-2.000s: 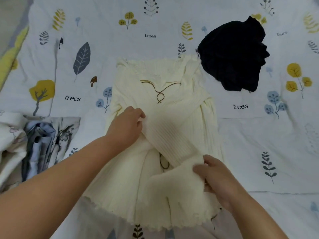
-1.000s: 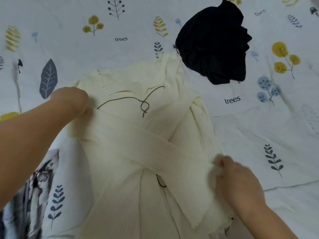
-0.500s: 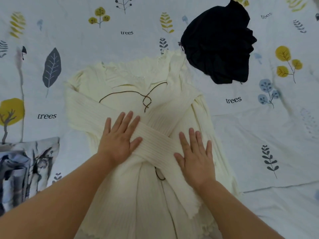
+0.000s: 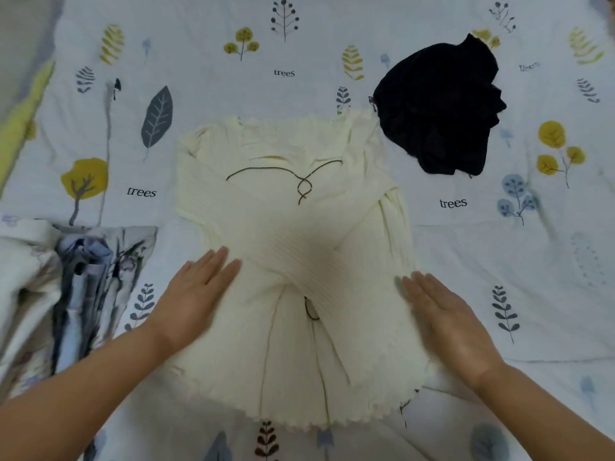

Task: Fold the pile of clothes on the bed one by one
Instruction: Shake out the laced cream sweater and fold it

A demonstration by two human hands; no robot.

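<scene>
At far left a printed garment (image 4: 76, 287) lies crumpled, unfolded; left hand (image 4: 196, 294) flat, fingers spread, holding nothing; cream top (image 4: 299, 254) mid-bed, sleeves crossed, body not yet folded; right hand (image 4: 449, 321) likewise flat; black garment (image 4: 439, 108) waits, bunched.

Cream ribbed sweater (image 4: 293, 254) with brown lacing. Black garment (image 4: 439, 108) beside it. The white bedsheet (image 4: 213, 74) under it shows yellow, grey, blue trees.
</scene>
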